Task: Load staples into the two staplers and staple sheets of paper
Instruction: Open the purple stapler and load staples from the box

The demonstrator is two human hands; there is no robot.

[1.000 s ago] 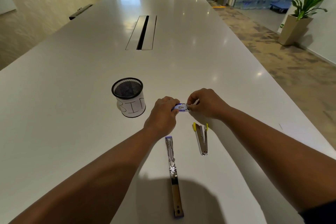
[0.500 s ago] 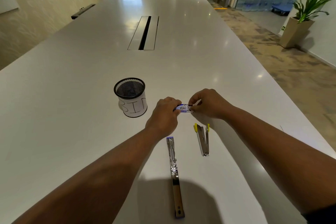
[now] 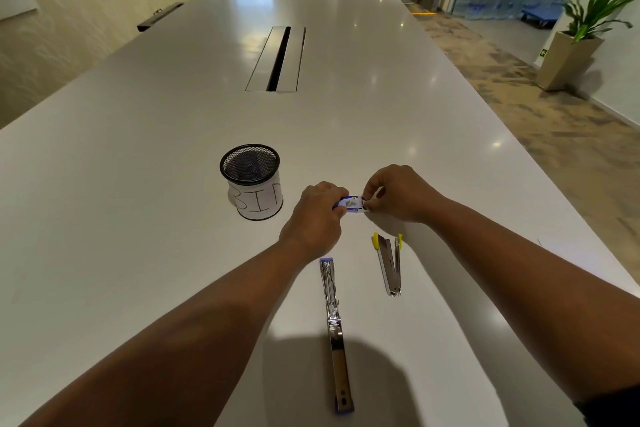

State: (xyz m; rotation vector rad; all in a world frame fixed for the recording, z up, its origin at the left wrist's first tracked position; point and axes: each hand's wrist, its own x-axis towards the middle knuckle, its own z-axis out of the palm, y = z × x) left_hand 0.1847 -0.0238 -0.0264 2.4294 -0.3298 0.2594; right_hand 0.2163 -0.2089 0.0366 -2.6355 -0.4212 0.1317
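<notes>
- The little staple box (image 3: 351, 204) is blue and white, small and flat — it sits between the two hands, low over the table (image 3: 138, 218) or on it; I cannot tell which.
- The left hand (image 3: 317, 215) has its grip clamped round the left end of the box, fingers curled over it.
- The right hand (image 3: 398, 192) pinches the right end of the box with its fingertips, so this grip is clamped on the box too.
- The step in hand looks like opening the box to get the staples out. No staples show yet.
- Next, I think, the right hand needs to pull the end open or slide the inside out, gently, so the staples do not spill. Then a strip can go into a stapler.
- The long stapler (image 3: 334, 329) lies flat on the table, nearer the person than the hands. It is silver with purple ends, and it looks swung wide open, ready to be filled.
- The small stapler (image 3: 389, 263) lies just to its right. It is silver with yellow tips and is open like a V.
- A black mesh cup (image 3: 252, 180) with "BIN" on its label stands left of the hands.
- I see no sheets of paper, so the stapling is not yet begun.
</notes>
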